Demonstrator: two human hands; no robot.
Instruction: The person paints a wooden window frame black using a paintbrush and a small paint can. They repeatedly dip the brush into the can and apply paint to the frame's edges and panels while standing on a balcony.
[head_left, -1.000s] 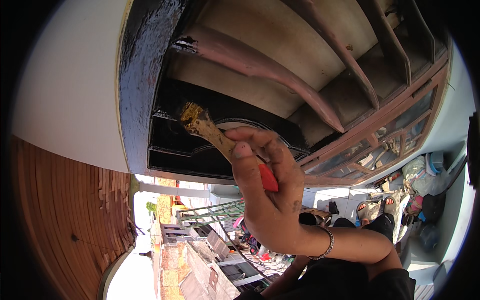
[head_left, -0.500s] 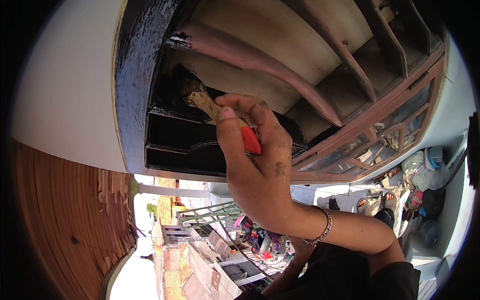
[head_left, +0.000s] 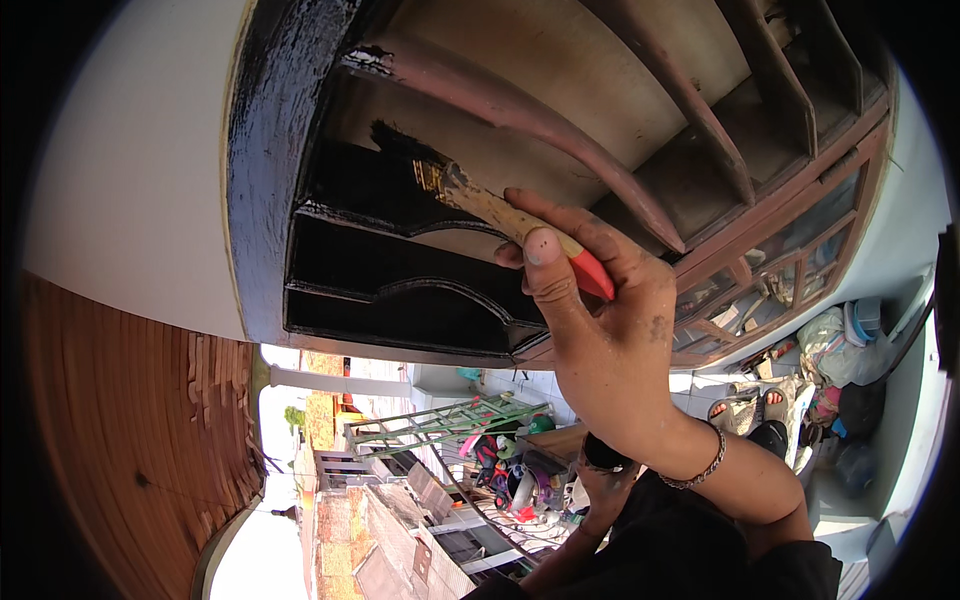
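Note:
My right hand [head_left: 610, 310], with a chain bracelet at the wrist, is closed around a paintbrush [head_left: 500, 212]. The brush has a worn wooden handle with a red end, and its dark bristles touch the inner back panel of a wooden cabinet [head_left: 540, 120]. Glossy black paint [head_left: 400, 262] covers the panel and the slats below the bristles. Farther down, my left hand [head_left: 605, 495] is partly hidden behind my right wrist. It grips a dark, round-rimmed container [head_left: 605, 456], whose contents I cannot make out.
Unpainted brownish slats [head_left: 540, 125] cross the cabinet, and glass-paned doors [head_left: 790, 260] lie to the right. A green metal ladder [head_left: 450, 425] and a pile of mixed items [head_left: 520, 490] are below. Bags [head_left: 840, 340] lie at the right; a brown wooden ceiling [head_left: 130, 430] fills the lower left.
My right hand has moved right, and the bristles have shifted slightly right and up along the panel. The dark container in my left hand has come into view.

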